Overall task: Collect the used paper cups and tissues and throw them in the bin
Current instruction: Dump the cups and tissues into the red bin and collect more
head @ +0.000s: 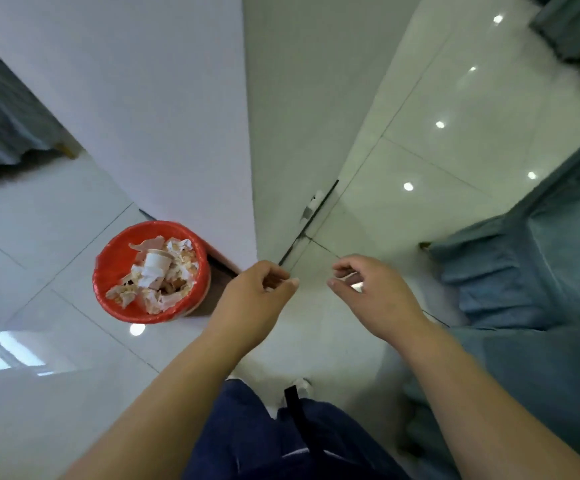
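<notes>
A round bin (110, 268) lined with a red bag stands on the floor against a white wall corner. Inside lie crumpled tissues (132, 294) and a white paper cup (156, 265) on its side. My left hand (257, 292) hovers to the right of the bin, fingers loosely curled, holding nothing. My right hand (368, 292) floats further right at the same height, fingers curled and apart, with nothing in it.
A white wall corner (250, 168) rises ahead. A blue-grey sofa (531, 292) fills the right side. More blue-grey fabric (1, 123) hangs at the far left. The floor is glossy white tile (56, 358). My dark blue trousers (264, 441) show below.
</notes>
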{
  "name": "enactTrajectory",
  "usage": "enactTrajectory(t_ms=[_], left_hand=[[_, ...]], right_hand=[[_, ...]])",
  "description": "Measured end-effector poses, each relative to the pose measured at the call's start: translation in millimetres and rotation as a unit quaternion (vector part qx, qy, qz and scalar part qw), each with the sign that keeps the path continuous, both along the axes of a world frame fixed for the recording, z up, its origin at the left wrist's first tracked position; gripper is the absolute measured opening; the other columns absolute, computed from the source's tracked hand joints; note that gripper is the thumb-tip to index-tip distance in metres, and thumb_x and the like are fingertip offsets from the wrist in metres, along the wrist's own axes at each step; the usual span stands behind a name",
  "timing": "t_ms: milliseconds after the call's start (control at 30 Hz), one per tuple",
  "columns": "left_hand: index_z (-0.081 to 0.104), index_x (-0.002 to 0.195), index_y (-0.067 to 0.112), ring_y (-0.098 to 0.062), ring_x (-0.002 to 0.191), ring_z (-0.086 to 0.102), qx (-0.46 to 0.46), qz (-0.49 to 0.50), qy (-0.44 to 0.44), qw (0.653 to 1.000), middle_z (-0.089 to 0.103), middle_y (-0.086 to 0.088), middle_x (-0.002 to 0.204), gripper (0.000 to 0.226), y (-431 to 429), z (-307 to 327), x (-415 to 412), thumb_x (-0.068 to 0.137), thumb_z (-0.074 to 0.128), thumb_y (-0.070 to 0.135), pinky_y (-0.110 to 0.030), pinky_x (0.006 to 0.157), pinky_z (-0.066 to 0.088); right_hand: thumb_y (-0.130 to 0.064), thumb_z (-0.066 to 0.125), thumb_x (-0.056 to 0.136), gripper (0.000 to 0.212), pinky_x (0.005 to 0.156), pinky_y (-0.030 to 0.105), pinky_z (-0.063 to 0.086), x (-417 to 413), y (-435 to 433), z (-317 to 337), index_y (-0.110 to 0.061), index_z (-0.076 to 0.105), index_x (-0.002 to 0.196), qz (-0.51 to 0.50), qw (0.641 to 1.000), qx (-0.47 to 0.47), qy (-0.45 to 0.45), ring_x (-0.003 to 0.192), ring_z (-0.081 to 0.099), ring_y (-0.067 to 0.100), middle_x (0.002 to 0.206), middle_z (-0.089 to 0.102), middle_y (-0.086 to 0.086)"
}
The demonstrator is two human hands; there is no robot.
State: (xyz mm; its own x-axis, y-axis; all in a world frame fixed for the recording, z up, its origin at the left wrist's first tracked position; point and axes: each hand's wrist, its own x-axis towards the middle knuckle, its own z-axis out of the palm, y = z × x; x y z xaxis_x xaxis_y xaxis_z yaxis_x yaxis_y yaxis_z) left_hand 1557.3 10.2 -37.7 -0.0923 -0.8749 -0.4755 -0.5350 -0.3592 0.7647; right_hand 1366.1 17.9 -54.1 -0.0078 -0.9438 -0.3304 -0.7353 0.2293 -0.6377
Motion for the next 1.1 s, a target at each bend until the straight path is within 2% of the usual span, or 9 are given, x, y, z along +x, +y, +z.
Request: enactTrajectory(t_ms=[133,200,367,733,933,1100], left_hand=[[0.061,0.103,0.026,-0.007,0.088,0.059,-0.021,-0.077,0.012,0.997,0.06,0.014,0.094,0.019,-14.5,24.9,-67.2,0.091,0.057,0.04,-0.026,0.078,0.05],[0.062,0.103,0.026,-0.009,0.091,0.059,-0.033,-0.113,0.019,0.993,0.062,0.012,0.096,0.019,-24.9,35.1,-97.0,0.09,0.057,0.039,-0.029,0.082,0.05],[0.064,0.095,0.029,-0.006,0.085,0.06,-0.073,-0.157,0.035,0.984,0.065,0.012,0.09,0.013,-69.0,56.2,-165.1,0.088,0.06,0.039,-0.021,0.067,0.041],[0.062,0.098,0.03,-0.003,0.087,0.058,-0.152,-0.268,0.083,0.948,0.062,0.012,0.093,0.015,-213.5,107.2,-312.7,0.089,0.058,0.041,-0.019,0.068,0.042],[0.062,0.095,0.029,-0.004,0.087,0.058,-0.181,-0.319,0.099,0.925,0.063,0.012,0.091,0.013,-278.0,132.1,-398.3,0.089,0.059,0.04,-0.018,0.068,0.041],[0.063,0.098,0.027,-0.006,0.087,0.059,-0.201,-0.38,0.092,0.898,0.062,0.013,0.093,0.016,-320.6,143.2,-487.1,0.089,0.059,0.04,-0.018,0.066,0.04]], right_hand=[[-0.035,0.065,0.088,0.024,0.082,0.028,0.05,-63.2,13.5,18.7,-0.026,0.062,0.11,-0.069,0.997,-0.022,0.005,0.088,0.059,0.006,0.095,0.06,-0.016],[-0.035,0.065,0.087,0.026,0.083,0.03,0.051,-90.2,14.7,28.7,-0.025,0.062,0.111,-0.102,0.994,-0.032,0.008,0.088,0.06,0.006,0.095,0.06,-0.014],[-0.037,0.064,0.088,0.029,0.083,0.032,0.051,-150.1,-0.5,57.4,-0.024,0.061,0.114,-0.156,0.987,-0.032,0.021,0.092,0.06,0.01,0.101,0.061,-0.011],[-0.041,0.061,0.089,0.031,0.086,0.033,0.051,-282.3,-104.6,116.9,-0.027,0.059,0.117,-0.268,0.957,-0.085,0.067,0.092,0.058,0.007,0.102,0.061,-0.014],[-0.04,0.063,0.088,0.024,0.087,0.037,0.052,-354.6,-146.1,143.2,-0.029,0.061,0.11,-0.344,0.925,-0.143,0.07,0.09,0.059,0.007,0.097,0.062,-0.014],[-0.04,0.062,0.088,0.028,0.085,0.036,0.054,-431.6,-178.9,153.9,-0.026,0.062,0.112,-0.383,0.902,-0.18,0.089,0.088,0.06,0.006,0.095,0.063,-0.014]])
